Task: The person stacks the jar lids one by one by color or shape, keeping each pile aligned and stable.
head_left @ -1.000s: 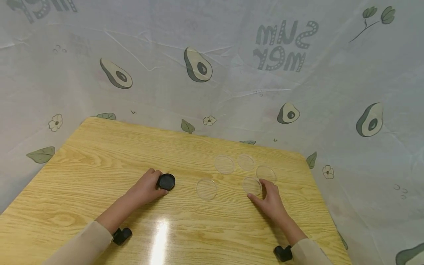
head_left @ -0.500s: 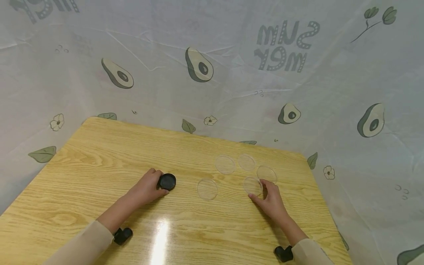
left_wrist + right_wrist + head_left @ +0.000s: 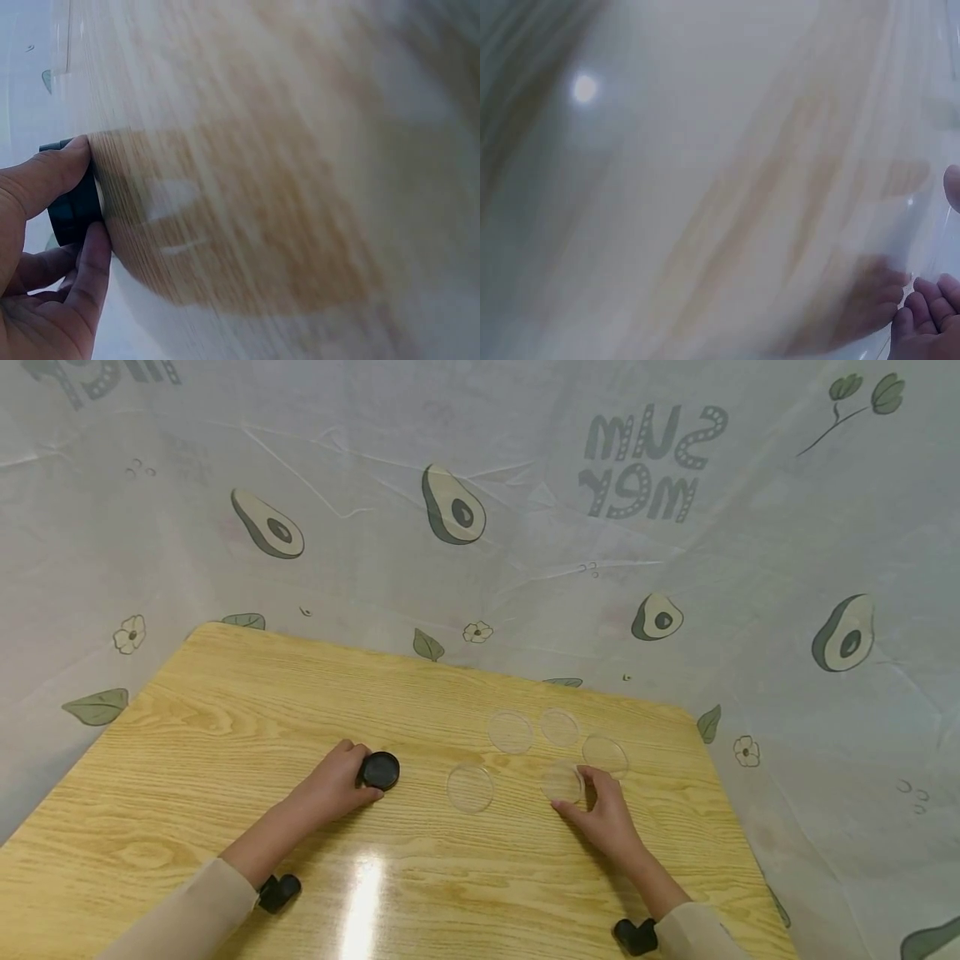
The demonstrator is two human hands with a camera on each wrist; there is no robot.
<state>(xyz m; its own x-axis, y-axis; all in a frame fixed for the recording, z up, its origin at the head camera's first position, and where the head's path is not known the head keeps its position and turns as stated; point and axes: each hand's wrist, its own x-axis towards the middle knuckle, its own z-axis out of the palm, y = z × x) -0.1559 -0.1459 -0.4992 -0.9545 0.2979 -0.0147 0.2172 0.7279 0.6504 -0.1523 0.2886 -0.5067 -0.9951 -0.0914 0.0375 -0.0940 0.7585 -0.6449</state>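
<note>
On the left of the head view my left hand point(image 3: 334, 782) grips a short black round piece with a recessed top point(image 3: 381, 771). In the left wrist view, thumb and fingers hold the side of this black piece point(image 3: 77, 210), which sits at the table surface. My right hand point(image 3: 606, 818) spans a clear flat disc point(image 3: 562, 782) between thumb and forefinger; the disc lies on the table or very near it. In the right wrist view only parts of the right hand point(image 3: 932, 319) show at the edge, and the disc cannot be made out clearly.
Another clear disc point(image 3: 470, 788) lies midway between the hands. Behind the right hand are three more: a left one point(image 3: 511, 732), a middle one point(image 3: 559, 727) and a right one point(image 3: 605, 753). A printed sheet point(image 3: 360, 560) hangs behind the wooden table point(image 3: 270, 693).
My right hand has shifted slightly left along the table with the clear disc, away from the disc behind it on the right. The left hand and black piece stay put.
</note>
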